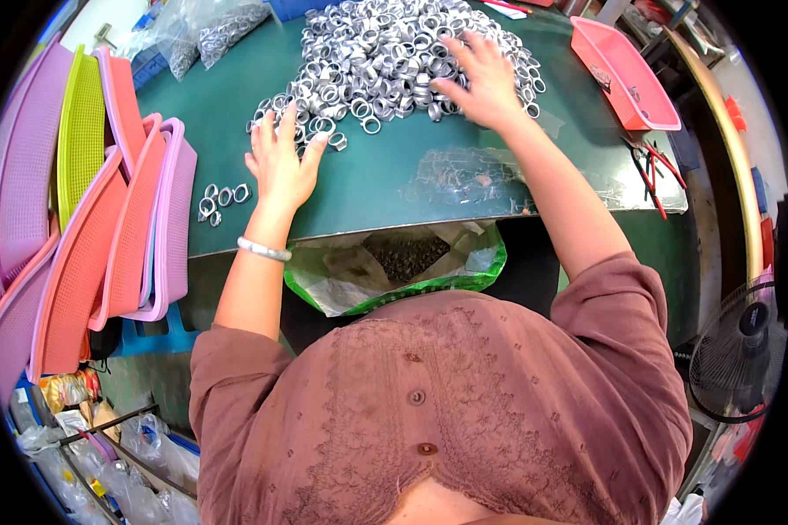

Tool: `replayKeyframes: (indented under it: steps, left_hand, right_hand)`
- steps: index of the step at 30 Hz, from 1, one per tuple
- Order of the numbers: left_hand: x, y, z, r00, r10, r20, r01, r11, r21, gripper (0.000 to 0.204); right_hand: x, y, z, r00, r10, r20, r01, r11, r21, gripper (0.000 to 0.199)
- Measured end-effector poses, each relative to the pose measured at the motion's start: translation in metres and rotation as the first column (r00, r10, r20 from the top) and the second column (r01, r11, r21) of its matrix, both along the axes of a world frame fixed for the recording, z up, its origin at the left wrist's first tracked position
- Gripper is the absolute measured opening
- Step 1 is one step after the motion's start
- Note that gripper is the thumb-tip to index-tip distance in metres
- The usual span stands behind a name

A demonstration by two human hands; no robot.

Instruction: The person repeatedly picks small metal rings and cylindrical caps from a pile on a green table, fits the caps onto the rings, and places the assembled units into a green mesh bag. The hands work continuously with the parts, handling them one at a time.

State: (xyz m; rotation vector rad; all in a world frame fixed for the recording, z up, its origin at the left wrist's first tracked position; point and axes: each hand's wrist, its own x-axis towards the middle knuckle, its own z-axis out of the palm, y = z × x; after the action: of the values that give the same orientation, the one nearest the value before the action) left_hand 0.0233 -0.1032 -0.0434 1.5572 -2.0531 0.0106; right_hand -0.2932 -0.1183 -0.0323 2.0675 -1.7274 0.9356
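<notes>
Fingers: both hands were spread wide and flat, gripping nothing; the left hand [282, 162] pressed on the near-left fringe of the rings [394, 57], the right hand [481, 83] lay on the heap's right side.
Rings: a big pile of small silvery metal rings lay across the far half of the green table [385, 188]; a few strays [219, 199] sat apart, near the left edge.
Handling: judged stiff, light singly, smooth and prone to slide and scatter; best raked with flat palms or pinched by the rim.
Packages: a clear bag [473, 175] lay flat near the table's front; a green-edged sack [394, 267] hung open below that edge; clear bags of rings [210, 35] sat far left.
Trays: pink, purple and yellow mesh trays [87, 219] leaned at left; a pink bin [622, 74] stood right.
</notes>
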Motion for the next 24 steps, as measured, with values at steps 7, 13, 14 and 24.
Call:
replayKeyframes:
  steps: [7,13,14,24]
  left_hand:
    - [-0.020,-0.005,0.002,0.991,-0.129,0.024,0.124,0.982,0.145,0.062]
    - [-0.035,0.013,0.000,0.977,-0.211,-0.013,0.212,0.975,0.066,0.061]
    - [-0.037,0.017,0.002,0.975,-0.224,-0.006,0.224,0.972,0.069,0.061]
    - [-0.056,0.057,0.012,0.958,-0.284,-0.047,0.285,0.958,0.027,0.075]
  right_hand:
    - [0.037,0.013,0.007,0.991,0.062,-0.118,-0.058,0.997,0.042,0.058]
    - [0.056,0.032,0.004,0.973,0.196,-0.120,-0.200,0.979,-0.024,0.049]
    - [0.057,0.033,0.006,0.970,0.209,-0.121,-0.213,0.977,-0.021,0.048]
    - [0.081,0.068,0.007,0.943,0.317,-0.106,-0.317,0.948,0.014,0.042]
